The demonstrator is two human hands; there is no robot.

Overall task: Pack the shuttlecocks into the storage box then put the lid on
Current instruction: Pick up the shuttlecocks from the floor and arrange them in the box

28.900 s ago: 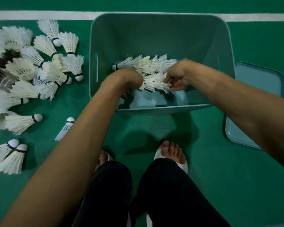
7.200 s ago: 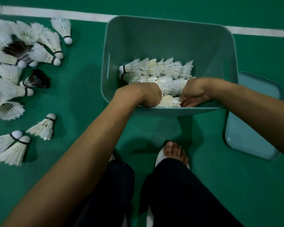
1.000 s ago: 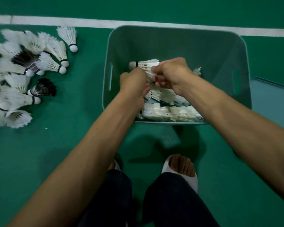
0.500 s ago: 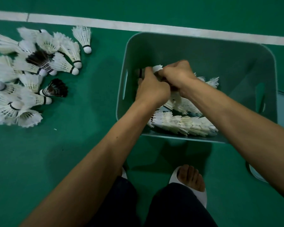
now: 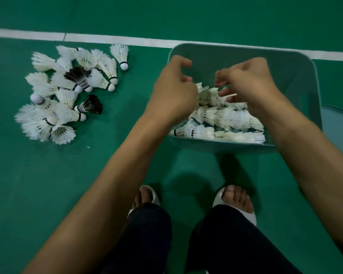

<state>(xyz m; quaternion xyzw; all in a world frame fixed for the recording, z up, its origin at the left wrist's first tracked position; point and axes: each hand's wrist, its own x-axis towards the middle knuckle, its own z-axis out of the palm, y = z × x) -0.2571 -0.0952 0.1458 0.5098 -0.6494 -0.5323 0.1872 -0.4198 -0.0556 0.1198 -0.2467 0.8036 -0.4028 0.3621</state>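
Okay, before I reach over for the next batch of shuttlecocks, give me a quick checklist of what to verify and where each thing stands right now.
1. Left hand free: ok, curled loosely with no shuttlecock showing in its grip.
2. Right hand free: ok, fingers spread, holding nothing.
3. Room in the storage box: ok, the packed rows fill the near part, the far part is bare.
4. Shuttlecocks left to pack: not ok, a loose pile lies on the floor to the left.
5. Lid within reach: cannot tell, only an edge shows to the right of the box.

Both hands (image 5: 212, 89) hover empty over the storage box (image 5: 297, 76).
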